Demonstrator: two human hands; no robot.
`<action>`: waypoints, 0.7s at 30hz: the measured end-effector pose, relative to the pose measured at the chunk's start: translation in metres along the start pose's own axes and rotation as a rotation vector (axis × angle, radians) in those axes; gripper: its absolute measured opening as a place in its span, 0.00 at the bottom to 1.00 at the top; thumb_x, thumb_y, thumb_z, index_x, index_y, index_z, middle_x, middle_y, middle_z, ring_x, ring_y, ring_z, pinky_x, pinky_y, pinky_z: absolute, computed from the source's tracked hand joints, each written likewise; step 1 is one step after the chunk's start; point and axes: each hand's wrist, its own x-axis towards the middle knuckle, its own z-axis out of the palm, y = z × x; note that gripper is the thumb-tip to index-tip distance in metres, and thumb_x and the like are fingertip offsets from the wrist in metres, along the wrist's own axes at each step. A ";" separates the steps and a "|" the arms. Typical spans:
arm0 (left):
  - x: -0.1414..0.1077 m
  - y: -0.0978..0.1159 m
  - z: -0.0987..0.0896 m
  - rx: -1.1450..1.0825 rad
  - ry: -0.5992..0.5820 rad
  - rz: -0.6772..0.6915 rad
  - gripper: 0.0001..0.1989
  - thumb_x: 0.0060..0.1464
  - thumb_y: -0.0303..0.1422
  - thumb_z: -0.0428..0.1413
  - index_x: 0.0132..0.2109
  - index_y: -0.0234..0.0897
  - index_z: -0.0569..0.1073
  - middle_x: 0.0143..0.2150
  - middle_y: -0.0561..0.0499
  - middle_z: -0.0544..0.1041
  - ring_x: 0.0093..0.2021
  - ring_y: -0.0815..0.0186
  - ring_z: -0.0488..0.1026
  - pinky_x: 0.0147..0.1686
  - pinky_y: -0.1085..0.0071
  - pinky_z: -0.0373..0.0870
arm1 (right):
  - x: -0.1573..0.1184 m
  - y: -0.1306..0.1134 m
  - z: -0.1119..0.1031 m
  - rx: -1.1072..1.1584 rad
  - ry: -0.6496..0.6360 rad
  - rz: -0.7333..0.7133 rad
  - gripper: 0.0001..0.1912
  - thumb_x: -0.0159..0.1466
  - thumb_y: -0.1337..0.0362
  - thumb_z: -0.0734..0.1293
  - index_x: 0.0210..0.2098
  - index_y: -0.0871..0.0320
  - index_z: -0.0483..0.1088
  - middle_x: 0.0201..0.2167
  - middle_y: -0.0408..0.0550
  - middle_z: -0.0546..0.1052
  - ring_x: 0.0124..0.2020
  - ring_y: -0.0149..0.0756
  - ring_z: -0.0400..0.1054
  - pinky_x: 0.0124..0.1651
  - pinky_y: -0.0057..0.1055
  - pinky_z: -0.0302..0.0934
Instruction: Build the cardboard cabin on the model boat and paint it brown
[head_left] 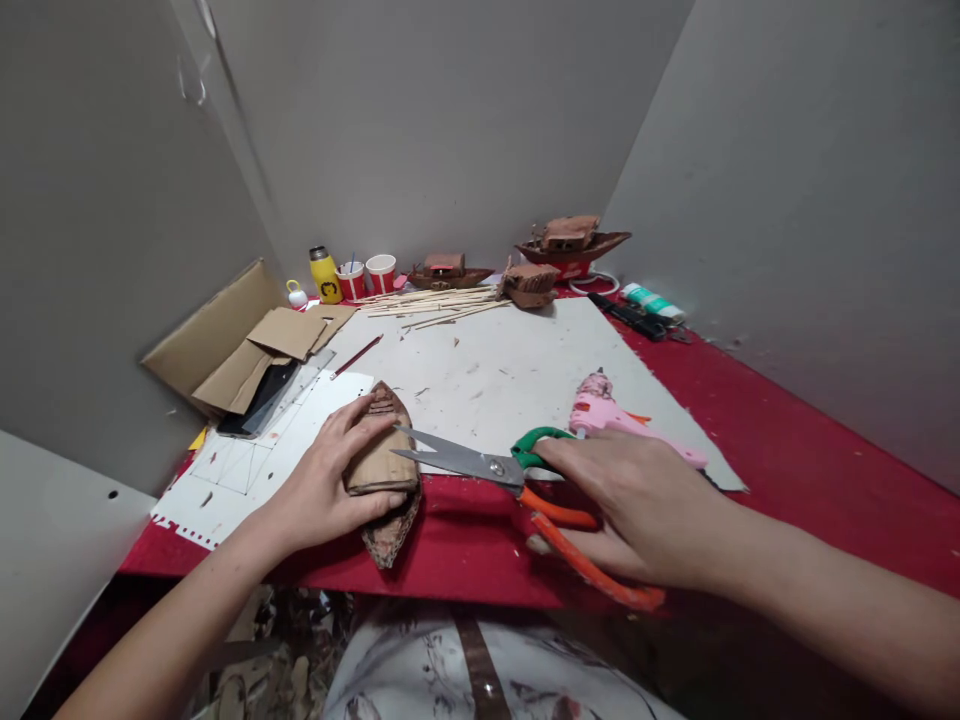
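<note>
A small brown model boat (388, 533) with a pale wooden cover lies at the front of the red table. My left hand (330, 480) is closed round its left side, fingers over the top and thumb near the lower edge of the cover. My right hand (630, 500) grips scissors (465, 461) with green and orange handles. Their blades are slightly parted and point left, the tips beside or over the boat's right side. Just beyond my right hand, a pink glue gun (600, 410) rests on white board.
Cardboard pieces (232, 345), a dark phone-like slab and a drawing sheet (232, 470) lie left. Thin sticks (442, 302), a yellow bottle (325, 275), red-white cups (381, 273) and more model boats (574, 243) stand behind. Black tools (630, 317) lie right; grey walls enclose the table.
</note>
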 end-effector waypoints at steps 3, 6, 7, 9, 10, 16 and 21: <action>-0.004 -0.005 0.000 -0.031 -0.016 -0.028 0.35 0.56 0.43 0.63 0.67 0.43 0.65 0.72 0.36 0.60 0.72 0.47 0.58 0.67 0.49 0.60 | 0.002 0.002 0.002 0.004 0.014 -0.017 0.20 0.67 0.45 0.61 0.36 0.57 0.68 0.24 0.47 0.74 0.25 0.43 0.70 0.31 0.35 0.53; -0.004 -0.008 0.002 -0.056 -0.007 -0.032 0.33 0.56 0.43 0.63 0.66 0.42 0.66 0.70 0.37 0.63 0.71 0.49 0.60 0.67 0.49 0.60 | 0.005 0.004 0.004 -0.002 0.004 -0.020 0.21 0.67 0.44 0.62 0.38 0.58 0.68 0.24 0.47 0.74 0.25 0.42 0.70 0.31 0.34 0.52; -0.003 -0.008 0.003 -0.057 0.001 -0.026 0.33 0.56 0.43 0.63 0.66 0.42 0.66 0.69 0.37 0.64 0.70 0.49 0.60 0.67 0.49 0.60 | 0.005 0.004 0.005 -0.006 0.002 -0.021 0.22 0.66 0.44 0.62 0.38 0.58 0.69 0.24 0.47 0.74 0.25 0.42 0.70 0.31 0.34 0.52; -0.002 -0.007 0.005 -0.062 0.018 -0.018 0.31 0.56 0.42 0.63 0.65 0.41 0.68 0.68 0.37 0.66 0.69 0.50 0.62 0.66 0.49 0.62 | 0.006 0.005 0.005 -0.009 0.011 -0.024 0.23 0.66 0.43 0.62 0.38 0.58 0.69 0.24 0.47 0.74 0.25 0.42 0.70 0.30 0.34 0.51; -0.001 -0.007 0.005 -0.071 0.032 -0.014 0.30 0.56 0.41 0.63 0.64 0.42 0.68 0.66 0.38 0.68 0.68 0.50 0.63 0.66 0.49 0.62 | 0.005 0.005 0.006 -0.007 0.017 -0.027 0.23 0.66 0.43 0.62 0.38 0.58 0.69 0.24 0.47 0.74 0.24 0.42 0.70 0.30 0.34 0.51; -0.001 0.004 -0.001 -0.207 0.149 -0.109 0.28 0.51 0.41 0.66 0.58 0.43 0.75 0.61 0.42 0.74 0.63 0.50 0.70 0.63 0.52 0.66 | 0.002 0.005 0.006 0.036 0.032 -0.039 0.22 0.65 0.44 0.63 0.38 0.58 0.68 0.25 0.47 0.75 0.25 0.44 0.70 0.31 0.36 0.54; -0.005 0.022 -0.008 -0.361 0.187 -0.209 0.27 0.50 0.49 0.66 0.55 0.43 0.78 0.58 0.43 0.77 0.59 0.50 0.74 0.60 0.55 0.70 | 0.003 0.001 -0.001 0.072 0.088 -0.071 0.19 0.63 0.47 0.65 0.37 0.58 0.69 0.27 0.49 0.75 0.26 0.43 0.70 0.32 0.35 0.55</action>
